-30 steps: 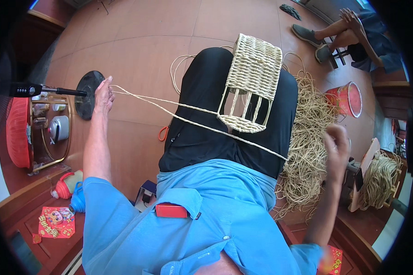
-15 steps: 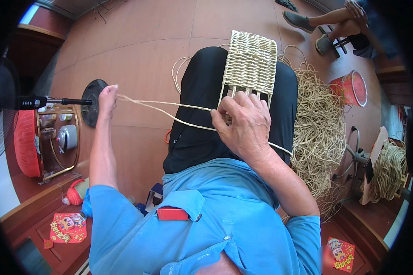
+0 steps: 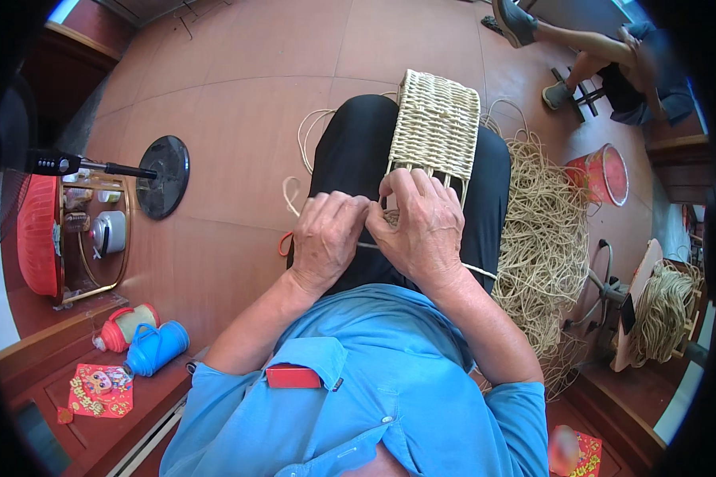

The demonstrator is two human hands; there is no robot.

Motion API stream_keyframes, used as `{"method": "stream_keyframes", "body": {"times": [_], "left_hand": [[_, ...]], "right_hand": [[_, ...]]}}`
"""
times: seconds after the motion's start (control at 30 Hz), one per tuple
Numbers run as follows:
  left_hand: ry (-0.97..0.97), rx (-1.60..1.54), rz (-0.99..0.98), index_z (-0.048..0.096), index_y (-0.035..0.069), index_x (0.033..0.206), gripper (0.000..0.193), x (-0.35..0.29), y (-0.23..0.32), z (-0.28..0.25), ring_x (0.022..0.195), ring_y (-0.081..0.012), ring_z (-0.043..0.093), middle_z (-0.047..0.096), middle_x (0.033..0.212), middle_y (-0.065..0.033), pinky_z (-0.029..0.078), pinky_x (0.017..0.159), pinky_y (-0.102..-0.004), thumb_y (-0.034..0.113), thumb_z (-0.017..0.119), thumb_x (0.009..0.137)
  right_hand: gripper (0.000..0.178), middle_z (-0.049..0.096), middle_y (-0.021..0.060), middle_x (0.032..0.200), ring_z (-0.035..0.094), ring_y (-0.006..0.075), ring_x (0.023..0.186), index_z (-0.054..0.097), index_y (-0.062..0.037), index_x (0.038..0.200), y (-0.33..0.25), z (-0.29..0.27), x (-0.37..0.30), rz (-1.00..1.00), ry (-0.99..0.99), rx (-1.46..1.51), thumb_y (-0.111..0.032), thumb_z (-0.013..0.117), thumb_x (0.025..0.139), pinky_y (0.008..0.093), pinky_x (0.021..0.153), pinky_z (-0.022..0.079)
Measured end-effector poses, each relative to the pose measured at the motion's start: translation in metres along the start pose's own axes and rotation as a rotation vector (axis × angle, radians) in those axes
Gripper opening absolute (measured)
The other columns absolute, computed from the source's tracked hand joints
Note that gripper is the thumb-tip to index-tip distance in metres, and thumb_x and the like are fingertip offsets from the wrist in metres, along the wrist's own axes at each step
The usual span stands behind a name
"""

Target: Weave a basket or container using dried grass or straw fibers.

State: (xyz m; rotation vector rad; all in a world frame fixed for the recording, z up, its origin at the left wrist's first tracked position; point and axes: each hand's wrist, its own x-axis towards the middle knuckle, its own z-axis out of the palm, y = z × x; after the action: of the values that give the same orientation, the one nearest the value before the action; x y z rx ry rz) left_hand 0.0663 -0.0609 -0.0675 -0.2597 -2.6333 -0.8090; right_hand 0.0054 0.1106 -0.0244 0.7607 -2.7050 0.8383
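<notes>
A pale woven cord piece (image 3: 436,123) lies across my thighs, its rows tightly packed at the far end and bare strands showing at its near edge. My right hand (image 3: 423,226) is closed over the near part, thumb and forefinger pinched at a small woven bit. Beside it, almost touching, my left hand (image 3: 326,238) has its fingers pressed together on the cord. A cord loop (image 3: 292,197) sticks out past the left knuckles. More cord (image 3: 479,271) runs under my right wrist toward the right. The fingertips of both hands are largely hidden.
A tangled cord heap (image 3: 545,246) lies by my right leg, with a red bucket (image 3: 601,175) beyond it. On the left are a fan base (image 3: 164,176), a blue flask (image 3: 159,347) and a red basin (image 3: 38,238). Another person's leg (image 3: 573,36) shows far right.
My left hand has come back from far left, where it held the cord stretched out, to beside my right hand. The cord has gone slack into a loop. The right hand stays at the weave.
</notes>
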Motion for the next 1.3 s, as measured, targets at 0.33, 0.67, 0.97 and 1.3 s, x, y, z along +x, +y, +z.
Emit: {"method": "stream_keyframes", "body": {"times": [0.33, 0.67, 0.97, 1.3], "left_hand": [[-0.531, 0.187, -0.075, 0.07, 0.004, 0.116, 0.019, -0.024, 0.029, 0.035, 0.084, -0.0336, 0.08, 0.076, 0.102, -0.0173, 0.064, 0.068, -0.0472, 0.012, 0.068, 0.1], [-0.176, -0.368, -0.104, 0.055, 0.003, 0.155, 0.051, 0.013, 0.031, 0.135, 0.149, -0.0367, 0.055, 0.059, 0.153, -0.0242, 0.044, 0.124, -0.0507, 0.019, 0.064, 0.108], [-0.46, -0.13, -0.044, 0.066, 0.0, 0.141, 0.039, -0.005, 0.035, 0.088, 0.137, -0.0422, 0.062, 0.066, 0.141, -0.0262, 0.052, 0.113, -0.0542, 0.018, 0.064, 0.107], [-0.055, -0.185, -0.12, 0.078, 0.001, 0.115, 0.015, -0.014, 0.018, -0.045, 0.11, -0.035, 0.072, 0.076, 0.115, -0.0142, 0.057, 0.095, -0.0449, 0.012, 0.073, 0.107]], "right_hand": [[0.028, 0.073, 0.0085, 0.093, 0.075, 0.0325, 0.093, 0.068, -0.012, 0.116, 0.0, -0.012, 0.014, -0.036, -0.207, 0.035, -0.019, 0.075, 0.09, 0.0487, 0.087, 0.056], [0.046, 0.084, 0.0183, 0.109, 0.08, 0.0409, 0.104, 0.073, -0.0158, 0.145, 0.011, -0.029, 0.04, 0.03, -0.606, 0.009, -0.033, 0.069, 0.103, 0.0514, 0.094, 0.063], [0.036, 0.077, 0.0196, 0.119, 0.076, 0.0396, 0.114, 0.073, -0.0077, 0.141, 0.033, -0.032, 0.039, -0.096, -0.562, 0.41, -0.012, 0.064, 0.106, 0.0486, 0.099, 0.061], [0.035, 0.07, 0.0077, 0.108, 0.073, 0.0285, 0.101, 0.073, -0.0101, 0.131, 0.044, -0.035, 0.011, -0.443, -0.322, 0.261, -0.005, 0.072, 0.096, 0.041, 0.089, 0.061]]}}
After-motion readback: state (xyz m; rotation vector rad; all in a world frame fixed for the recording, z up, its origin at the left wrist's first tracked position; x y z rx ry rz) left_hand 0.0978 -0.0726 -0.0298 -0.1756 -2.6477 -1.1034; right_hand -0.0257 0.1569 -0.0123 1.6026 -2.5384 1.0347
